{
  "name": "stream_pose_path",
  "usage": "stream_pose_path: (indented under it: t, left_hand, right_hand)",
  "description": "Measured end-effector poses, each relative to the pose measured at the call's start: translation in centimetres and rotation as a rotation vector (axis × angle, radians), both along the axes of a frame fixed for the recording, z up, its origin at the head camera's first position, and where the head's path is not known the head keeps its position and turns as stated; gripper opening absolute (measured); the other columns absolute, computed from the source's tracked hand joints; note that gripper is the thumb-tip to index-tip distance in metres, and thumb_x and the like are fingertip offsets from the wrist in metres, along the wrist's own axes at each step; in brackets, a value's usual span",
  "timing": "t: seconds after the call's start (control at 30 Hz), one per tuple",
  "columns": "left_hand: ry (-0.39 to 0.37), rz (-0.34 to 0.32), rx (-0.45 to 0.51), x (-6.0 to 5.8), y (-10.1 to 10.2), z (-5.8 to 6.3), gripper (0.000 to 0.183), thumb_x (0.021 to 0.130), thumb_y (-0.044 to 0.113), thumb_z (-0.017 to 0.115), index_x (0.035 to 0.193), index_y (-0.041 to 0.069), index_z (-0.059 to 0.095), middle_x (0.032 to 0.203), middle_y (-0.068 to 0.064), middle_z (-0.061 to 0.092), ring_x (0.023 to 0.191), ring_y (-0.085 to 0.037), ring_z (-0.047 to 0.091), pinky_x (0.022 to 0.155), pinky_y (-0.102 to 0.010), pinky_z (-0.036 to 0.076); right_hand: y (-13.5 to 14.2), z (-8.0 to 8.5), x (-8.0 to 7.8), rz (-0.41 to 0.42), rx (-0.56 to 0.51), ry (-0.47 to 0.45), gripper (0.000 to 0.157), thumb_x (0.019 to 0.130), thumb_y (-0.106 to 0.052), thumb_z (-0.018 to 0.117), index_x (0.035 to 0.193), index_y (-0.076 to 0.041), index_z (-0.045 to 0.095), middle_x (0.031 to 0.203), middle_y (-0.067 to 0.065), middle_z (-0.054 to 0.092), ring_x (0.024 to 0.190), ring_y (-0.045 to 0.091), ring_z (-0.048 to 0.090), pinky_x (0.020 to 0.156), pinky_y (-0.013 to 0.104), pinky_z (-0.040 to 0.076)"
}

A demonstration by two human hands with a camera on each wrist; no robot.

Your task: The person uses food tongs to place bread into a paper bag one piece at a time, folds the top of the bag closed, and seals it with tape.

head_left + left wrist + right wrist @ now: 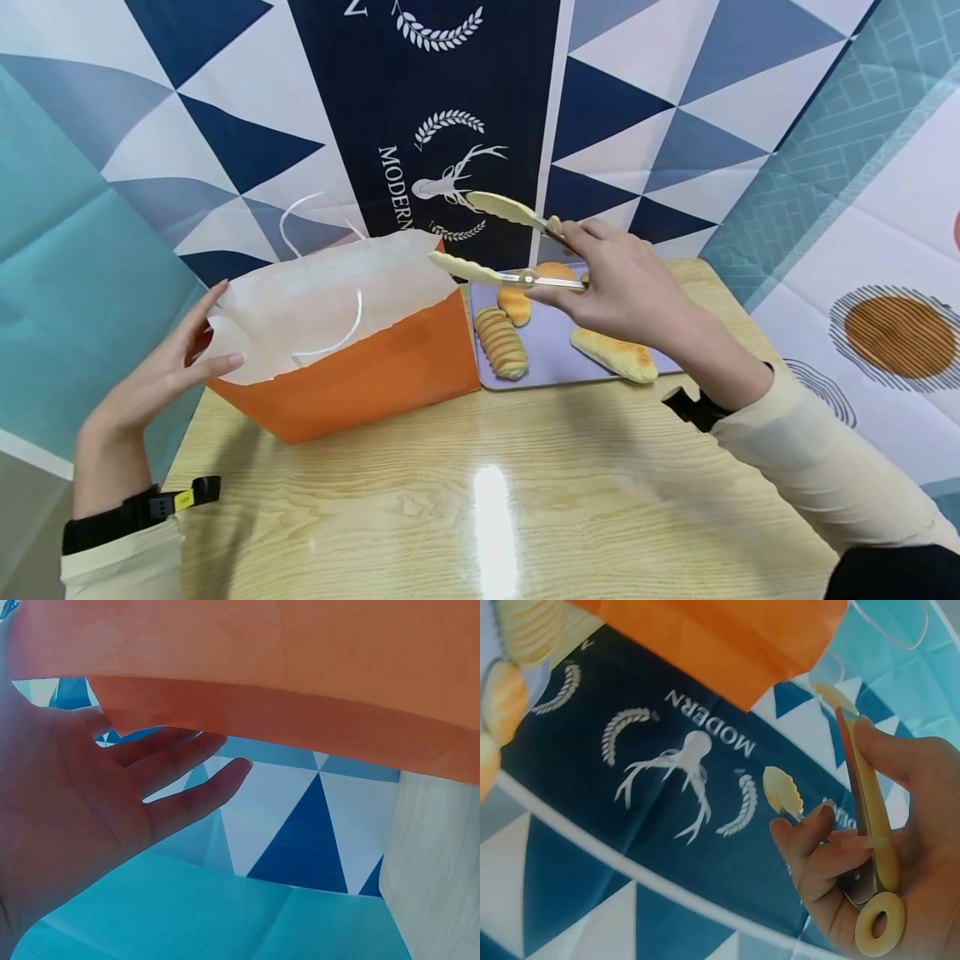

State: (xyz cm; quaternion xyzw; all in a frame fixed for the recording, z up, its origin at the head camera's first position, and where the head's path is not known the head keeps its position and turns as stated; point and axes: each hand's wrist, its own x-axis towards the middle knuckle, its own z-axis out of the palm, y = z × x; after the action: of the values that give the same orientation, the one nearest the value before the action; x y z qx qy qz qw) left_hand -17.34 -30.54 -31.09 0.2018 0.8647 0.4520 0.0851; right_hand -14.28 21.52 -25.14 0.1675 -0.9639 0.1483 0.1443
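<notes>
An orange paper bag (375, 358) with a white inside and white cord handles stands with its mouth open on the left of the table. My left hand (153, 375) touches its left side, the thumb lying over the near rim and the index finger along the far corner. Seen in the left wrist view, the other fingers (199, 791) are straight and spread by the bag's underside. My right hand (630, 287) holds yellow-tipped tongs (468, 268) between thumb and fingers. The tongs' arms are spread apart with nothing between them, their tips overlapping the bag's right rim.
A lilac tray (547, 337) beside the bag carries a ridged bread roll (501, 343), a small orange bun (514, 305), a long loaf (615, 354) and another round bun (555, 271). Patterned cloth walls (630, 108) rise behind the wooden table (390, 508).
</notes>
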Motion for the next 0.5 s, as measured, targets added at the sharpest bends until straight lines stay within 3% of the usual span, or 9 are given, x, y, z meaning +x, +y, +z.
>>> stream_pose_path:
  t: [0.13, 0.37, 0.5]
  left_hand:
    - [0.000, 0.001, 0.002, -0.1, 0.0, -0.1, 0.089, 0.095, 0.013, 0.057, 0.158, 0.040, -0.001, 0.164, 0.005, -0.011, 0.145, -0.039, -0.005, 0.108, -0.078, 0.002]
    - [0.000, 0.007, -0.001, 0.0, 0.0, -0.1, 0.090, 0.095, 0.013, 0.058, 0.158, 0.039, -0.001, 0.165, 0.003, -0.012, 0.145, -0.041, -0.005, 0.109, -0.077, 0.002]
    - [-0.005, 0.013, 0.000, 0.1, 0.0, -0.2, 0.090, 0.095, 0.013, 0.058, 0.159, 0.037, -0.002, 0.165, 0.003, -0.012, 0.144, -0.044, -0.004, 0.107, -0.080, 0.003]
  right_hand:
    - [1.7, -0.8, 0.5, -0.036, -0.013, -0.016, 0.090, 0.082, -0.068, 0.061, 0.145, -0.005, 0.048, 0.120, 0.016, 0.061, 0.092, 0.030, 0.059, 0.069, 0.048, 0.053]
    - [3.7, -3.3, 0.7, -0.083, 0.010, -0.006, 0.079, 0.082, -0.064, 0.065, 0.128, 0.000, 0.058, 0.093, 0.012, 0.060, 0.072, 0.027, 0.053, 0.055, 0.039, 0.046]
    - [4.4, -5.3, 0.7, -0.099, 0.003, -0.041, 0.080, 0.082, -0.065, 0.064, 0.122, 0.004, 0.060, 0.092, 0.013, 0.059, 0.076, 0.027, 0.054, 0.058, 0.042, 0.048]
